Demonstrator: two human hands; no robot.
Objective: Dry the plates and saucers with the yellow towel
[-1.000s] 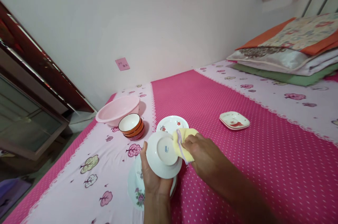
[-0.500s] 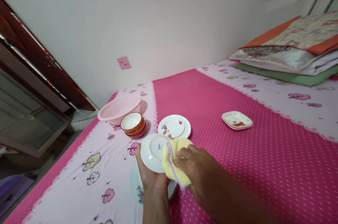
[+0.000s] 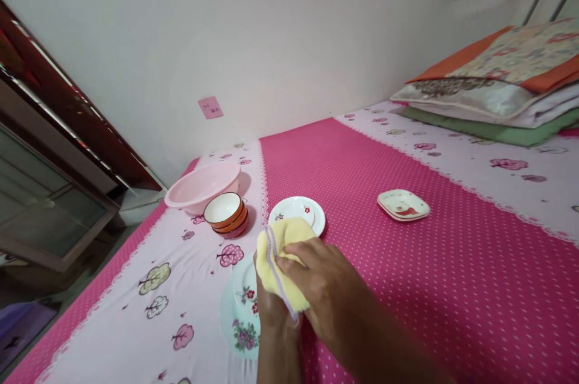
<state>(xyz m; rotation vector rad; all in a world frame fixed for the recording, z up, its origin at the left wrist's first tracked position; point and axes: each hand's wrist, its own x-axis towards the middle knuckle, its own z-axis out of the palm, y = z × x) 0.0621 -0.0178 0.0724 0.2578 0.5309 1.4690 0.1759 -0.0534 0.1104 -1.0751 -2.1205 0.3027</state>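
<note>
A yellow cloth (image 3: 289,292) with a purple edge is gripped by my right hand (image 3: 323,278), its fingers bent and pressing on it. Under the cloth, my left hand (image 3: 272,311) holds up a small white plate, now hidden from view. Below and left of the hands, a pale green plate (image 3: 228,324) with purple flowers lies on the bed, and a white plate with red flowers (image 3: 246,278) rests on it. Just beyond the cloth lies another white flowered plate (image 3: 319,221), partly covered from view.
Stacked orange-brown bowls (image 3: 224,212) stand beside a pink basin (image 3: 181,194) at the left. Square white dishes (image 3: 402,204) lie to the right on the pink dotted bedspread (image 3: 452,287). Folded bedding and pillows (image 3: 488,97) are piled at the back right against the wall.
My right hand has moved the cloth left and up, over the small plate, whose underside showed before. My left hand has shifted slightly right, baring the flowered plate on the pale green one.
</note>
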